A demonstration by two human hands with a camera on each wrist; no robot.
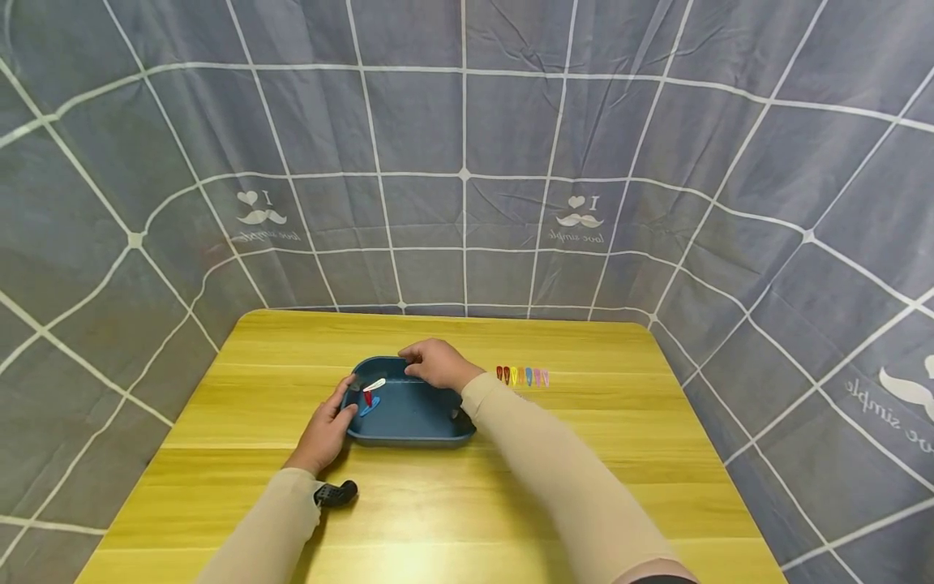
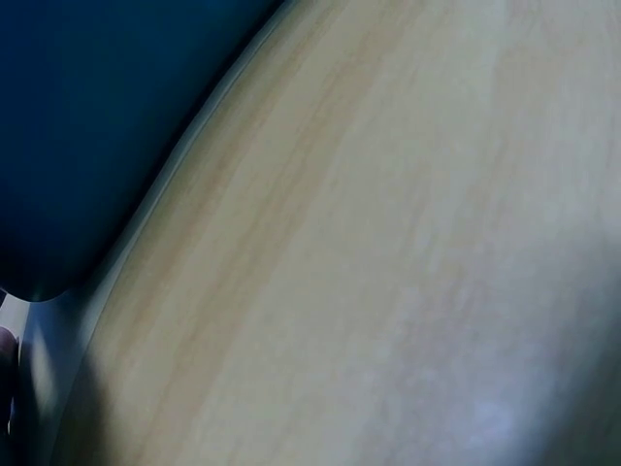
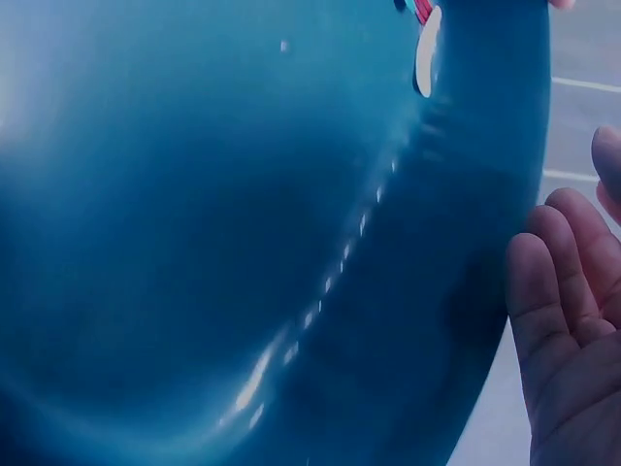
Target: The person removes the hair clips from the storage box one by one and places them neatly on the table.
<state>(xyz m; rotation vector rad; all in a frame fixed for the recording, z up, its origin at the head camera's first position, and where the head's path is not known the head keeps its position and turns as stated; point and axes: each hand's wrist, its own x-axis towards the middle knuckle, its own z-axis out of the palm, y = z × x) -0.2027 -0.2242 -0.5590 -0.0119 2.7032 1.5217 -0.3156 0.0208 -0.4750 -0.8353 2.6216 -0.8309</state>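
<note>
A dark blue tray (image 1: 416, 418) lies on the table. My left hand (image 1: 326, 430) grips its left rim, thumb at the edge and fingers along the outer side. Inside the tray, near its left end, are a white snap hair clip (image 1: 375, 384), a red hair clip (image 1: 368, 398) and a blue hair clip (image 1: 370, 407). My right hand (image 1: 438, 363) is over the far rim. In the right wrist view its fingers (image 3: 539, 291) are loosely bent beside the rim with nothing visible in them. The left wrist view shows mostly the tray's outer wall (image 2: 107, 126).
On the wooden table (image 1: 438, 511), right of the tray, several hair clips (image 1: 521, 375) in red, yellow, orange, blue and pink stand in a neat row. A grey curtain (image 1: 511, 211) with white lines hangs behind and at both sides. A black wrist camera (image 1: 336, 493) juts from the left sleeve.
</note>
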